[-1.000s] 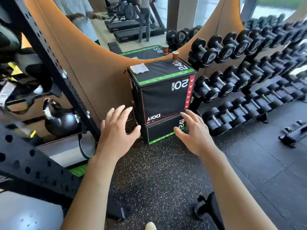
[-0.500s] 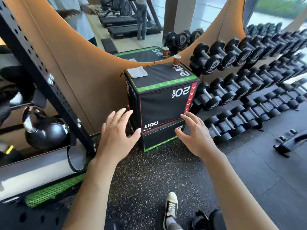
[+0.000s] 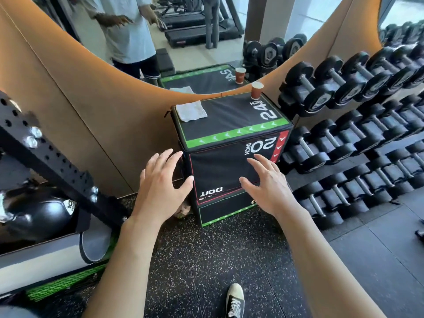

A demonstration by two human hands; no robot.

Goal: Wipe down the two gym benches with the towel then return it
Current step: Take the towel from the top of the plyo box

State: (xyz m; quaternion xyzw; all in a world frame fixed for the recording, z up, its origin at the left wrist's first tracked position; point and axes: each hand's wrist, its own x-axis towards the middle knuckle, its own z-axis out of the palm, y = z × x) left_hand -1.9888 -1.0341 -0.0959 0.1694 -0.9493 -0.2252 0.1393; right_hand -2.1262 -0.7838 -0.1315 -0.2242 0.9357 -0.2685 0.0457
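Head view: plyo box (image 3: pixel 229 143) nearer than before, towel (image 3: pixel 192 110) atop.

Black plyo box (image 3: pixel 229 120) carries a folded towel (image 3: pixel 192 110) and paper cup (image 3: pixel 256 90).

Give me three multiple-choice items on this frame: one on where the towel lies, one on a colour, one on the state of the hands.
1. Where is the towel?
A. on the floor
B. on top of the plyo box, at its back left corner
C. in the left hand

2. What colour is the band along the box's top front edge?
A. green
B. blue
C. yellow

3. What are the left hand and right hand doing?
A. both gripping the towel
B. one holds the paper cup
C. both open and empty

Answers: 1 B, the white cloth lies there; 2 A, a green strip shows; 3 C, fingers are spread, nothing held.
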